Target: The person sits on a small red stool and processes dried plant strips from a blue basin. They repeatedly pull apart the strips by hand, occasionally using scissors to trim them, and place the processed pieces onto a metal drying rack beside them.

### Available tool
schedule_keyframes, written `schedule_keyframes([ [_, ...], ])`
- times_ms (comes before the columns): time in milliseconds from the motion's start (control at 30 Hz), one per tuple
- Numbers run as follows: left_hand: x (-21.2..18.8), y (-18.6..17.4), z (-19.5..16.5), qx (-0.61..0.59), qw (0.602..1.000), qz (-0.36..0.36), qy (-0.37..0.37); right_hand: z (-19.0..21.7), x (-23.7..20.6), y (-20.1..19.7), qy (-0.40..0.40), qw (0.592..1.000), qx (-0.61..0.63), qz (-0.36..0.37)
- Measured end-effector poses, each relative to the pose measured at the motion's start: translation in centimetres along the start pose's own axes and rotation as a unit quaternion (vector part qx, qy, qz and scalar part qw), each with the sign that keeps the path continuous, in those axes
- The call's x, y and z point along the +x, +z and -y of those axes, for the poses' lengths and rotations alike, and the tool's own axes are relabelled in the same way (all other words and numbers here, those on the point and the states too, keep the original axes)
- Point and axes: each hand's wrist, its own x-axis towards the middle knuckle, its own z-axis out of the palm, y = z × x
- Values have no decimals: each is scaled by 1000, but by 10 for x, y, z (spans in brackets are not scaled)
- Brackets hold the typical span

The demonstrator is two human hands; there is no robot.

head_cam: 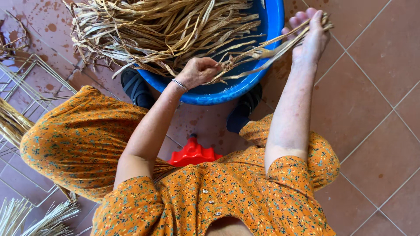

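Left hand [199, 72] fingers clamped on knotted end of dried leaf strips [258, 50], over near rim of blue basin [271, 26]. Right hand [310, 37] fingers closed around strips' far end, right of basin. Dried leaf heap [162, 30] fills basin.

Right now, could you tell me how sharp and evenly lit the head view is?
Head view: sharp on both hands, left hand and right hand, gripping dried strips; soft even daylight, faint shadows; slight sheen on blue basin rim; wide-angle bending of floor tiles lines at edges.
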Motion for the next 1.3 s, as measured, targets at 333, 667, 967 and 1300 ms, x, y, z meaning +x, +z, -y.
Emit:
schedule_keyframes([
  [333,8,-11,39,93,968,-222,-72,-124,-29,0,-213,919,-331,31],
  [667,-11,-44,31,43,958,-267,-91,-67,-39,11,-34,973,-218,-73],
  [967,-4,-3,33,64,964,-256,-21,-161,-130,93,357,911,-51,199],
  [1300,-26,16,23,160,959,-197,-125,-183,-108,70,224,969,-68,71],
])
